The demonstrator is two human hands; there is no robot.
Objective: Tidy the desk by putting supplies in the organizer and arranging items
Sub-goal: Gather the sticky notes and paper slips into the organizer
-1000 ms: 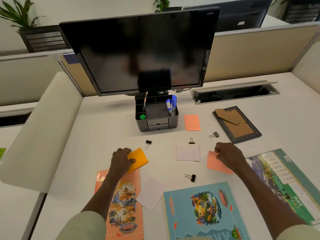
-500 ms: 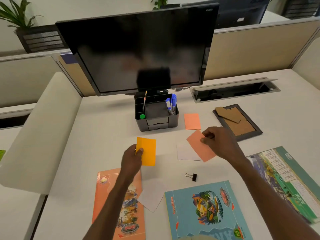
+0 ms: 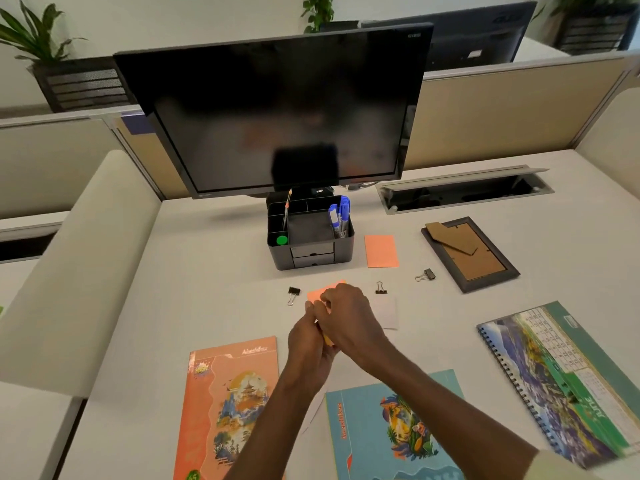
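Observation:
My left hand [image 3: 308, 337] and my right hand [image 3: 348, 320] meet above the desk's middle, both closed on sticky notes held together. A pink note [image 3: 323, 292] sticks out above the fingers; a sliver of the orange note [image 3: 327, 340] shows between the hands. The black organizer [image 3: 310, 233] stands behind them under the monitor, with blue markers [image 3: 339, 213], a pencil and a green cap in it. Another pink note [image 3: 381, 251] lies right of the organizer. A white note [image 3: 386, 311] lies just right of my hands. Three binder clips [image 3: 293, 294] [image 3: 380, 288] [image 3: 426, 274] lie around.
A monitor [image 3: 277, 112] stands at the back. A picture frame [image 3: 469, 254] lies face down on the right, a spiral calendar [image 3: 561, 379] nearer right. An orange notebook [image 3: 228, 407] and a blue notebook [image 3: 394, 427] lie at the front. A cable tray [image 3: 464, 194] is open.
Both hands lifted their notes off the desk and came together at the middle; the orange and pink notes are now held one against the other.

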